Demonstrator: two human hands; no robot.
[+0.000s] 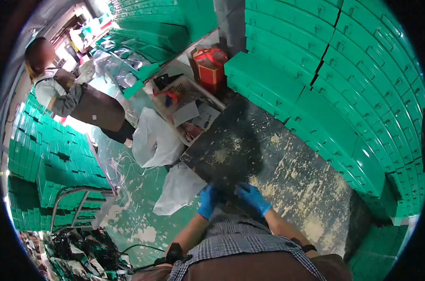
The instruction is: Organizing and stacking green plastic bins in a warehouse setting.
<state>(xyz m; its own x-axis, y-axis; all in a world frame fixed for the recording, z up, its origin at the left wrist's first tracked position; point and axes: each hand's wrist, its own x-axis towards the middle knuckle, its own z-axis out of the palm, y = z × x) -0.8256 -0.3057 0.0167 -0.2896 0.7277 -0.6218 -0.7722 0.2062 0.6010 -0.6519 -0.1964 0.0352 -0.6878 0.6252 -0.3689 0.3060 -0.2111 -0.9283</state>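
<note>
Both my hands wear blue gloves and are at the near edge of a dark worktable point(287, 154) spattered with pale, crusty patches. My left hand point(206, 201) is by the table's near left corner, beside a translucent plastic bag point(178, 189); its fingers are mostly hidden in shadow. To its right, my right hand point(253, 197) rests at the table edge, with fingers stretched inward and somewhat apart. Between the hands there is only a dark area, where I cannot make out any held object. A checked apron point(238, 229) covers my front below them.
Green metal boxes point(268, 89) with latches are stacked along the right. A crate point(179, 133) of papers and tools and a red bucket point(210, 70) stand at the table's far end. Left are a person in a brown apron point(97, 105), a metal trolley point(79, 206) and more green boxes point(65, 154).
</note>
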